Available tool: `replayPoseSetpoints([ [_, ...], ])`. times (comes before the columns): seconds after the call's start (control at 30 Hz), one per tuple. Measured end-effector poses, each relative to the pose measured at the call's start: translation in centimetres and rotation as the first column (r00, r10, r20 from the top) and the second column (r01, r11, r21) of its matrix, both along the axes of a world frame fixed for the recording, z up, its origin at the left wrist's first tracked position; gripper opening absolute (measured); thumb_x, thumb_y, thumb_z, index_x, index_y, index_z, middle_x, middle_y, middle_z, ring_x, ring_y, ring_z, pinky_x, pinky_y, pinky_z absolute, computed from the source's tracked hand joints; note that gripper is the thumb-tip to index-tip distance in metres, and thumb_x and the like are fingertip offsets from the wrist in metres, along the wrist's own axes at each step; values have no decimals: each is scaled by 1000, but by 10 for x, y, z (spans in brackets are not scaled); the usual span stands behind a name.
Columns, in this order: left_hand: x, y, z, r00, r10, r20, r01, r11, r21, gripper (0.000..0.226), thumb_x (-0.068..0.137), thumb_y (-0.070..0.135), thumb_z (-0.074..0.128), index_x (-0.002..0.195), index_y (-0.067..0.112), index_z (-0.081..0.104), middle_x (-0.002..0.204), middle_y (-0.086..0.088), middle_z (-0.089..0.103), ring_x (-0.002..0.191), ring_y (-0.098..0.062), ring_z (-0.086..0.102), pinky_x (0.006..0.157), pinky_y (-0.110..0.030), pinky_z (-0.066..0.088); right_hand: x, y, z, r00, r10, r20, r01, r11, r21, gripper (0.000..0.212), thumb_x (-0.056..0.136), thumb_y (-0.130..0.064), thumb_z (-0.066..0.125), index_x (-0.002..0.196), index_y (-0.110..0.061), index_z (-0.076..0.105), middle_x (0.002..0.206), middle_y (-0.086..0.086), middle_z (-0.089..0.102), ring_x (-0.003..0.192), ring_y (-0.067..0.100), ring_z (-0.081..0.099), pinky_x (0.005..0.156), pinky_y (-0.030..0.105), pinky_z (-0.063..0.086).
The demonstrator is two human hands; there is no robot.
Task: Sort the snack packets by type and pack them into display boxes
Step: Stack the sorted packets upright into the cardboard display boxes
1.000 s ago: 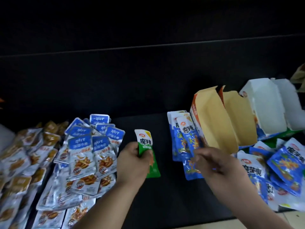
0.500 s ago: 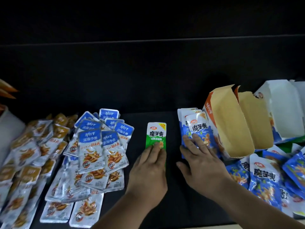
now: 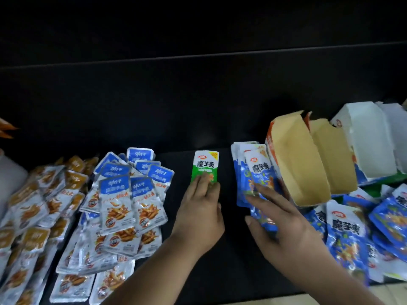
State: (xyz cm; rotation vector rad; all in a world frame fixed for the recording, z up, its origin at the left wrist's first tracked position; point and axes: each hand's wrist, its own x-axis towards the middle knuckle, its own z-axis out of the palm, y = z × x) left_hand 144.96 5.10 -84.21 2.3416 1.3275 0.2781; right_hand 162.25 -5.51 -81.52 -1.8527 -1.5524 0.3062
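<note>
Entry, snack sorting.

- **Item in hand:** one green-and-white glossy foil snack packet (image 3: 206,165), a flat rectangle. It lies alone on the matte black worktop (image 3: 231,271), in the bare strip between two piles.
- **Left hand:** our left hand (image 3: 199,213) rests on the packet's near end. Its fingers (image 3: 198,186) are straight and press down, grasping nothing.
- **Blue stack:** across a narrow dark gap to the right we record a fanned stack of blue-and-white glossy sachets (image 3: 253,166). Its right edge sits against a leaning box.
- **Right hand:** our right hand (image 3: 284,219) lies spread over the stack's near half. The fingers are extended and flat, curled round nothing.
- **Boxes:** a brown-lined cardboard display box with an orange outside (image 3: 295,157) stands open and tilted. A second brown-lined box (image 3: 330,155) is just beside it, then a white-lined box (image 3: 365,139).
- **Right heap:** a loose heap of crinkled blue sachets (image 3: 345,227) lies below the boxes.
- **Left piles:** overlapping silver pouches with blue headers (image 3: 123,194) come first. Further left are blurred silver pouches with orange headers (image 3: 33,205).
- **Open room:** we see bare worktop beyond the green packet's far edge and between our forearms.
</note>
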Motion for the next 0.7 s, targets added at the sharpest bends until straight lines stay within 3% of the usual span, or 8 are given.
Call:
replayPoseSetpoints([
  [0.17,48,-53,37,938,-120,324,80,988,136,34,91,15,56,123,15,68,134,0,58,115,-24,58,98,-38,52,32,-31,13,983,-132,-129,128,991,-40,24,87,-28,74,111,-29,76,108,-20,71,101,-4,66,82,7,47],
  [0.27,73,-79,39,898,-188,398,191,981,31,27,94,20,58,118,22,68,118,9,62,106,-15,63,89,-34,54,56,-45,15,961,-225,-164,205,970,-129,24,85,-29,74,109,-30,77,100,-27,69,97,0,66,80,12,48],
  [0.33,83,-94,31,894,-208,396,244,969,-44,30,93,26,59,123,29,65,122,16,59,111,-8,61,91,-31,53,85,-61,13,949,-304,-82,297,950,-93,31,85,-18,80,115,-24,75,110,-24,66,107,1,62,89,12,46],
  [0.47,103,-107,31,917,-341,208,361,930,-68,49,98,40,54,147,42,49,156,24,29,140,0,34,107,-15,37,153,-98,6,799,-598,65,601,788,-135,52,85,-24,80,135,-19,66,143,17,55,133,37,53,107,49,47],
  [0.53,122,-113,25,928,-367,65,373,916,-146,57,104,50,44,159,46,27,171,15,1,155,-8,5,120,-23,24,179,-106,2,694,-720,-7,694,672,-260,58,86,-38,79,139,-22,62,143,17,56,132,36,54,108,51,47],
  [0.57,132,-117,24,929,-371,-9,365,919,-150,59,104,53,42,159,45,25,173,6,1,158,-16,3,123,-32,24,188,-106,1,651,-756,-69,703,635,-321,64,84,-50,78,140,-24,60,141,12,59,129,32,56,108,49,47],
  [0.63,150,-120,23,915,-382,-129,367,922,-127,57,96,57,43,150,39,48,165,-13,35,152,-33,35,112,-49,45,198,-99,0,580,-795,-177,698,597,-395,84,74,-72,70,144,-31,53,137,4,63,126,26,60,106,50,50],
  [0.7,161,-123,12,908,-340,-245,315,939,-136,59,88,60,45,135,29,64,144,-20,60,130,-39,60,94,-51,56,203,-90,-2,537,-818,-204,696,567,-441,95,64,-80,65,147,-37,45,134,0,65,126,28,60,104,51,51],
])
